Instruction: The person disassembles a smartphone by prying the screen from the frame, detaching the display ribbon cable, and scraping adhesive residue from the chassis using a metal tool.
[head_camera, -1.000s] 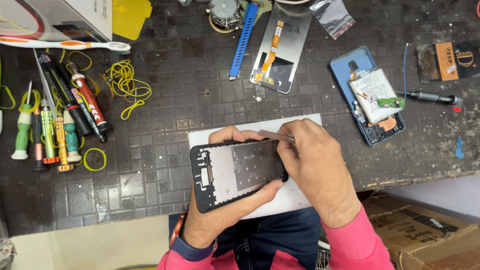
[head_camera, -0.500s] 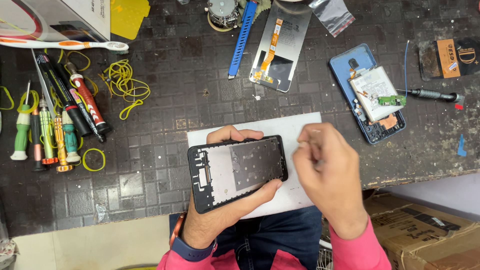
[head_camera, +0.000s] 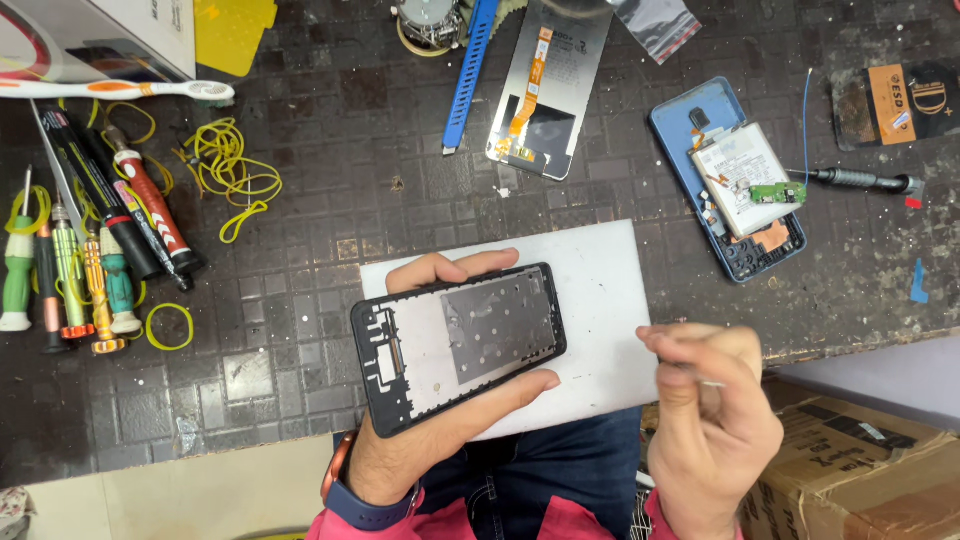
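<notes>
Head view. Left hand (head_camera: 430, 420): palm up under one black phone frame (head_camera: 460, 343), fingers curled round its far edge, thumb pressed on the near edge; frame held just above a white sheet (head_camera: 600, 300) on the dark desk (head_camera: 330, 200).

Right hand (head_camera: 710, 420): half a second ago it was close against the frame's right end; it has since drawn off to the right and toward the body, clear of the frame, over the desk's edge. Fingers pinched together on a thin metal tool (head_camera: 705, 381), mostly hidden; its kind cannot be told. The frame sits where it did.

Count, on the desk:
- one phone back (head_camera: 735, 175), blue, open, battery showing, far right;
- one screen panel (head_camera: 550, 85) with an orange ribbon cable, top centre;
- one blue watch strap (head_camera: 468, 75) beside it;
- one toothbrush (head_camera: 115, 90), top left;
- one black screwdriver (head_camera: 855, 180) right of the phone back;
- a row of small screwdrivers (head_camera: 70, 275) at left, roughly eight, overlapping, exact count unclear;
- yellow rubber bands (head_camera: 230, 175), a loose tangle plus one separate ring.

One cardboard box (head_camera: 870, 470) below the desk edge, right.
</notes>
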